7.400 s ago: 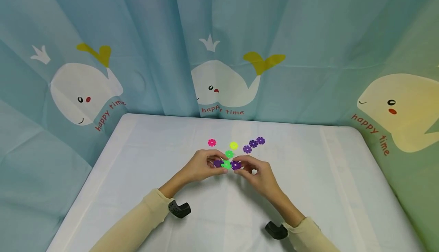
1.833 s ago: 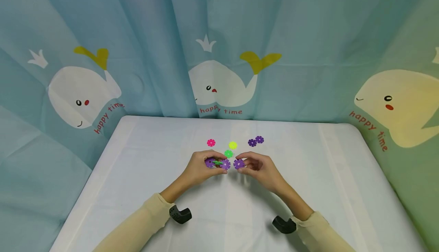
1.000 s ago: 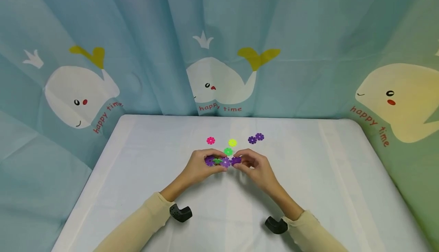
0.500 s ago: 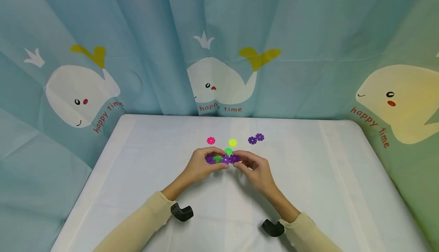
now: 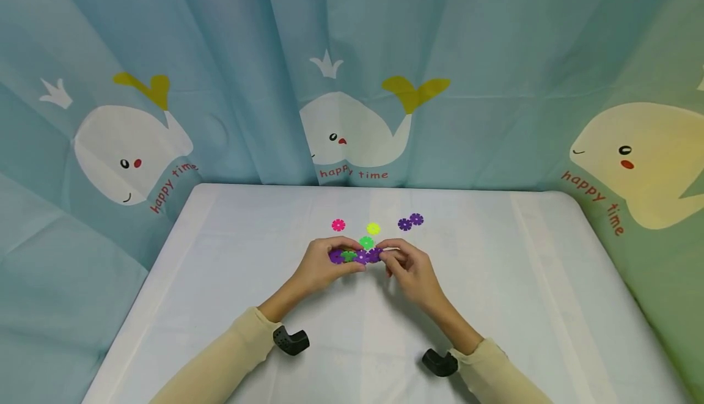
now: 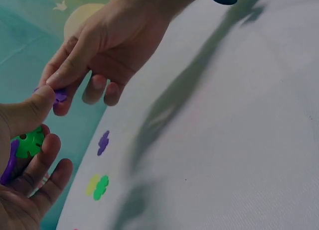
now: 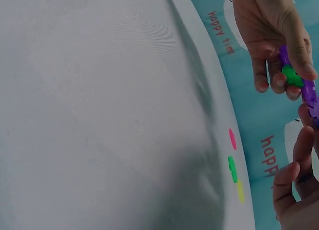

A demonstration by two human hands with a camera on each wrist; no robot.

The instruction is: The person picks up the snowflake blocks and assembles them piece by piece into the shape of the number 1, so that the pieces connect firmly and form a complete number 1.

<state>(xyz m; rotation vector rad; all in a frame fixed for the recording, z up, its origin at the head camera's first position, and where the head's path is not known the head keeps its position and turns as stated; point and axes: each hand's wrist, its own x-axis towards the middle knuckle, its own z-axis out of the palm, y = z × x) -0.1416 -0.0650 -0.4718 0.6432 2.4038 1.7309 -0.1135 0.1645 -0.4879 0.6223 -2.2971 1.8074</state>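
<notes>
A short chain of notched interlocking discs is held in the air between both hands. From the left it runs through a purple disc [image 5: 336, 257], a green disc [image 5: 349, 257], a middle purple disc [image 5: 361, 257] and an end purple disc [image 5: 374, 255]. My left hand [image 5: 326, 264] grips the chain, its thumb on the middle purple disc and its palm behind the green one, as the right wrist view shows. With thumb and index finger my right hand [image 5: 411, 272] pinches the end purple disc, which meets its neighbour edge to edge. Fingertips partly cover this joint in the left wrist view.
Beyond the hands, loose discs lie on the white table [image 5: 264, 220]: a pink disc [image 5: 338, 225], a yellow disc [image 5: 373, 228], a green one just behind the fingertips, and two touching purple discs [image 5: 416, 219]. A blue whale-print curtain [image 5: 495, 135] hangs behind the table.
One purple disc left the table's group of three. Held apart from the chain 1.8 s ago, it now sits at the chain's right end. The right hand has moved slightly left.
</notes>
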